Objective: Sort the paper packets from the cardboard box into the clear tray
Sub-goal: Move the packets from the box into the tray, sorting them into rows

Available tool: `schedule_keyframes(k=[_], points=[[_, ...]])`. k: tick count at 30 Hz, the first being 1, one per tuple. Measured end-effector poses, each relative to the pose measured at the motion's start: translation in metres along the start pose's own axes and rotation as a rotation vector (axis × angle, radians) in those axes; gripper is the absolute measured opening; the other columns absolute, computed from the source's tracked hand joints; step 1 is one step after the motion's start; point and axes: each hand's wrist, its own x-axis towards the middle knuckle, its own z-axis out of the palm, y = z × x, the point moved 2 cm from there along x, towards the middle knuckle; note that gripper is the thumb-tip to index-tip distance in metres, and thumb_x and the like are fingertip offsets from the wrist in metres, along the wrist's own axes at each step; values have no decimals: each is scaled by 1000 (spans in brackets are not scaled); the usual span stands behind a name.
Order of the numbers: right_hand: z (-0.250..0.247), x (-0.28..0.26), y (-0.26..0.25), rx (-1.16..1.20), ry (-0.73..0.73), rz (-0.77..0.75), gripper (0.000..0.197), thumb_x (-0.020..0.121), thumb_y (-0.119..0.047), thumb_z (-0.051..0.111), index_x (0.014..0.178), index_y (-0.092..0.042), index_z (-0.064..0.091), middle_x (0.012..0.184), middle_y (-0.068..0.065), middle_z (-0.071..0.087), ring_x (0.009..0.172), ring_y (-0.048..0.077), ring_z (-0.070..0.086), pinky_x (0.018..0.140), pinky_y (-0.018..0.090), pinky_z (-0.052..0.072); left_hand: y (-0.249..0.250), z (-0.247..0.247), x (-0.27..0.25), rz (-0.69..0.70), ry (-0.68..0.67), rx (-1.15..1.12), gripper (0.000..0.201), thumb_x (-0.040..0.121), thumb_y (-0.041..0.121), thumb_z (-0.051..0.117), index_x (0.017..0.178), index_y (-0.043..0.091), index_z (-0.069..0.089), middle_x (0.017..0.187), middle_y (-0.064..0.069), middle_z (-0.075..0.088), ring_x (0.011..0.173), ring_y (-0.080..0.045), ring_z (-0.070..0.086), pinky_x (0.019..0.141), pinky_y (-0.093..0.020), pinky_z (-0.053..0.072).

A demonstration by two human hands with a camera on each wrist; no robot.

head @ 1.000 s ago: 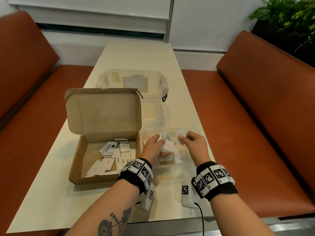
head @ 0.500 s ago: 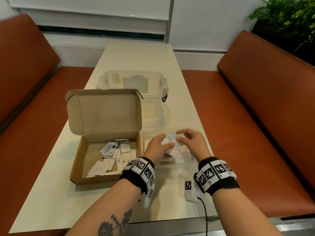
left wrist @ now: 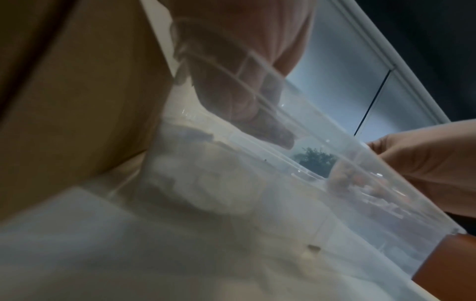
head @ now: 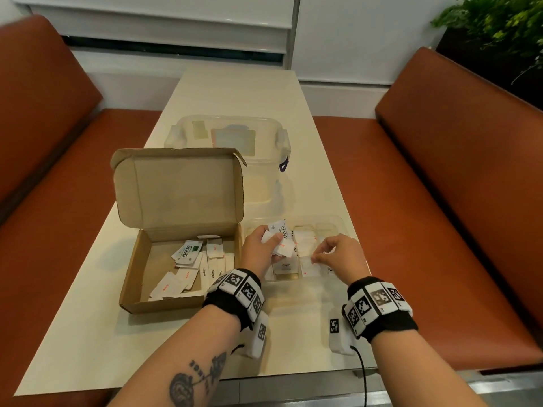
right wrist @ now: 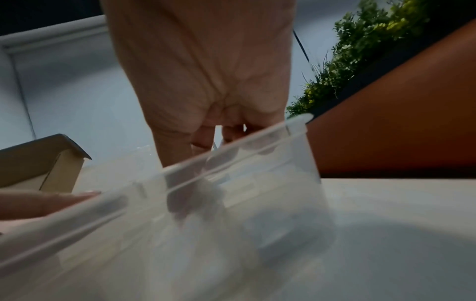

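**One packet at a time into the divided tray**

The left hand (head: 260,248) hovers over the near-left end of the clear tray (head: 338,223), fingers curled round a small sheaf of white paper packets (head: 279,240); a Stevia label shows on the top one. Just to its right, the right hand (head: 340,257) dips into a middle compartment, thumb and forefinger pinched on a single packet (head: 311,259) that lies on or just above the packets already there. Left of both hands sits the open cardboard box (head: 176,230), with a Stevia packet, sugar sticks and several red-printed packets left inside.

From where I stand, the step is setting that one packet down. To do it well, I'd lay it flat on its own kind, check the print before letting go, and keep it from straddling a divider. The left hand's bundle looks loosely fanned, so a firmer hold would stop a packet slipping into the wrong slot. The wrist views are too blurred to confirm fingertip contact.
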Motion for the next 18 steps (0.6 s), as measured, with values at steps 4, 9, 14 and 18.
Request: schedule_keyframes(k=[4,9,14,18], points=[[3,-3,1,-143,-23,-40,15,70,-20,79,63,-23,66,75,-3,58,86,17,51,63,25,35,1,1,-1,1,5,-5,5,93,12,58,95,16,59,94,-6,64,86,-20,65,74,-35,58],[11,-6,6,-88,7,-33,26,74,-17,76,59,-24,57,69,-3,62,80,18,55,62,24,37,1,0,-2,3,5,-8,5,93,11,58,98,11,58,98,-10,63,88,-23,64,75,-37,57],[11,-5,8,-176,-12,-38,27,75,-23,76,59,-23,54,69,-4,63,80,16,57,65,26,44,1,1,-2,0,6,-2,8,93,11,58,101,11,58,98,-9,63,89,-23,64,75,-37,58],[9,-1,4,-453,-86,-124,27,75,-30,76,64,-22,52,78,-5,53,87,14,43,68,24,37,-1,1,0,-7,17,19,15,93,13,59,107,10,59,106,-13,65,96,-27,65,78,-40,58]])
